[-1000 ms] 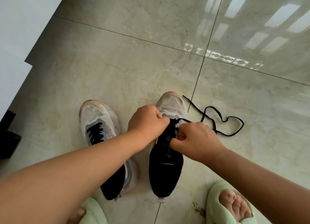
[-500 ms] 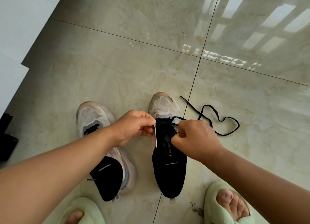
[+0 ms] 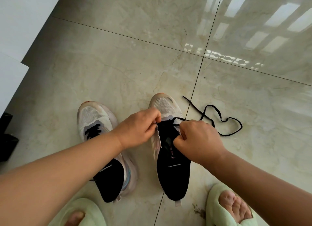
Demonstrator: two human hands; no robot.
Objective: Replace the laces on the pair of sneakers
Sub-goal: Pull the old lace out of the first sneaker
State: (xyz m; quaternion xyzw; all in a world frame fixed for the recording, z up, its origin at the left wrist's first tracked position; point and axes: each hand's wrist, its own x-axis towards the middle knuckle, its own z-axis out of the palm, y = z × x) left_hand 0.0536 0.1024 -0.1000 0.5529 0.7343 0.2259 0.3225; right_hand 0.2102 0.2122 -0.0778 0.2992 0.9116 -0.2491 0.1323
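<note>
Two sneakers stand on the tiled floor [image 3: 118, 60], toes pointing away from the person and heels toward the camera. The right sneaker [image 3: 170, 168] has its long axis running nearly straight up the view, leaning slightly left at the toe. The left sneaker [image 3: 101, 117] lies just beside it and is angled further, toe toward the upper left and heel toward the lower right. Its black lacing shows across the eyelets near the toe; the forearm covers its middle section.

The left hand [image 3: 138, 126] is closed in a pinch on one end of the black lace [image 3: 224, 121] at the left edge of the right sneaker's opening. The right hand [image 3: 197, 137] is curled into a fist at the right edge of the opening, gripping the lace where it leaves the eyelets. From there the lace trails loose over the floor to the right in an irregular loop, its free end pointing toward the upper left, across a tile joint.

Open floor extends ahead of the toes and to the right beyond the loop. A pale wall [image 3: 22, 23] bounds the floor at the upper left. A dark object [image 3: 6, 137] is cut off by the left edge and cannot be identified. Two green slippers [image 3: 217, 202] occupy the bottom edge, both cut off by the frame; the right one is near the right sneaker's heel.

Which eyelets the lace passes through under the hands cannot be made out. The printing on the tongue is too small to read.
</note>
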